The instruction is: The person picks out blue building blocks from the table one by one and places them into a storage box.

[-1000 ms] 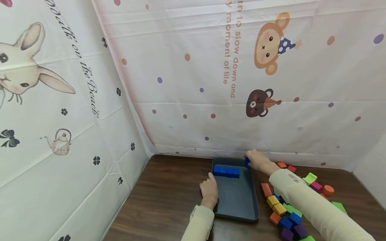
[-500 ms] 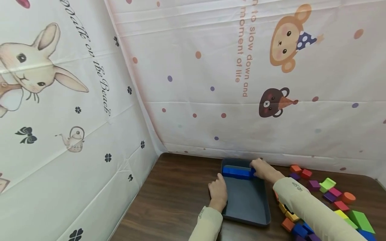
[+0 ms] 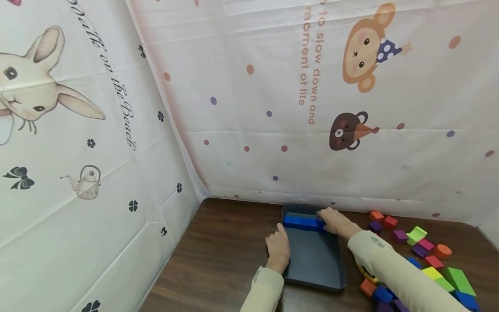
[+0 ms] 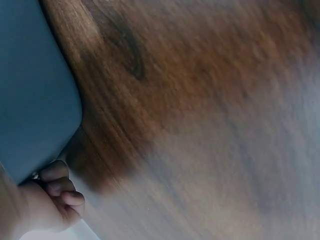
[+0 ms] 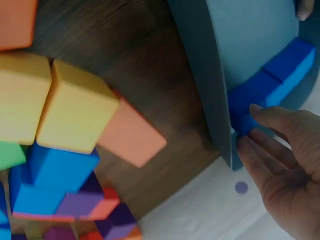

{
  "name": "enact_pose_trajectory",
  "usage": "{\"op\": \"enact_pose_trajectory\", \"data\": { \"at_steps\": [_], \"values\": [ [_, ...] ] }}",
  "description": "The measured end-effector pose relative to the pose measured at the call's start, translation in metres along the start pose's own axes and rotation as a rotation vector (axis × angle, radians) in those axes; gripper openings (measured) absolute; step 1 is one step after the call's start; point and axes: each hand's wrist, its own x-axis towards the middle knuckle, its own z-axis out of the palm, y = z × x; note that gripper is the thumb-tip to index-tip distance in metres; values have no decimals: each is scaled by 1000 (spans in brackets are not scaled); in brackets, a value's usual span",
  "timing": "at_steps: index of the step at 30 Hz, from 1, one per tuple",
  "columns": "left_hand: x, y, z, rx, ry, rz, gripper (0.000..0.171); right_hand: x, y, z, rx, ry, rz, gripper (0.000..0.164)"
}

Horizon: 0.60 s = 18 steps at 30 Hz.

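A row of blue blocks lies across the far end of a dark grey tray. My right hand is inside the tray's far right corner. In the right wrist view, its thumb and fingers pinch the blue block at the row's right end, close against the tray wall. My left hand grips the tray's left side, thumb along the rim. The left wrist view shows its curled fingers at the tray's outer wall.
Right of the tray lie many loose blocks: yellow blocks, an orange block, purple, blue, red and green ones, such as a long green block. A printed white cloth hangs behind the brown wooden table.
My right hand has brought a blue block from the tray's far right rim down and left to the row's end. The left hand stays on the tray's side; the head view has shifted.
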Motion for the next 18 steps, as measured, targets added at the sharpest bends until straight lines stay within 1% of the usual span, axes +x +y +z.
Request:
{"op": "enact_pose_trajectory", "data": {
  "at_steps": [2,5,8,10,11,14,18],
  "values": [
    [5,-4,-3,3,-17,-9,59,3,0,-13,-4,10,-16,26],
    [13,-11,-8,12,-36,-18,64,5,3,-40,-11,33,-31,22],
    [20,-17,-13,27,-47,-22,68,-2,9,-66,-13,74,-46,20],
    [23,-20,-15,31,-60,-19,69,-12,15,-76,-39,106,-61,16],
    [24,-20,-16,30,-62,-18,68,-18,17,-80,-47,116,-55,16],
    [29,-22,-18,21,-73,-13,67,-36,24,-83,-65,105,-29,12],
    [34,-22,-19,2,-73,-13,65,-57,31,-80,-43,24,17,11]
  ]
}}
